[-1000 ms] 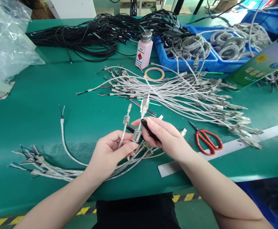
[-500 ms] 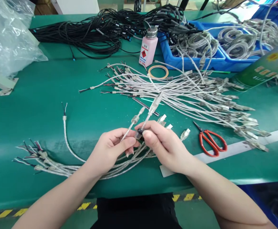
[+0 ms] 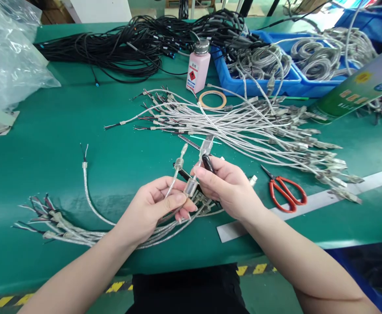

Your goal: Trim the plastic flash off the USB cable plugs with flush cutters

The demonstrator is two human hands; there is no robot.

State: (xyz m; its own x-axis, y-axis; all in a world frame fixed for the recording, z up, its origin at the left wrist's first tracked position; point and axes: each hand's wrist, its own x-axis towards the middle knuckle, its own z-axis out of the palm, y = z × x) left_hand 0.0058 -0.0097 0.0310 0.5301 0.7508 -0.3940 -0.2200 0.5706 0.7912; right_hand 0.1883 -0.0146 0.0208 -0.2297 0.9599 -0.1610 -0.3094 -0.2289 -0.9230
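My left hand pinches a clear-sheathed cable between thumb and fingers. Close beside it, my right hand grips the same cable's USB connector end together with a black-handled tool, whose dark shaft points left. A clear cylindrical piece sits on the cable between the two hands. Under my hands lies a bundle of similar cables, its stripped wire ends at the left. One cable curves up apart from that bundle.
Red-handled scissors lie by a metal ruler at the right. Farther back are a large cable pile, a tape roll, a pink bottle, black cables, blue bins and a green can.
The black tool now shows clearly in my right hand, its shaft exposed. The USB connector has dropped lower and the clear cylindrical piece has come into view. The whole view has shifted slightly.
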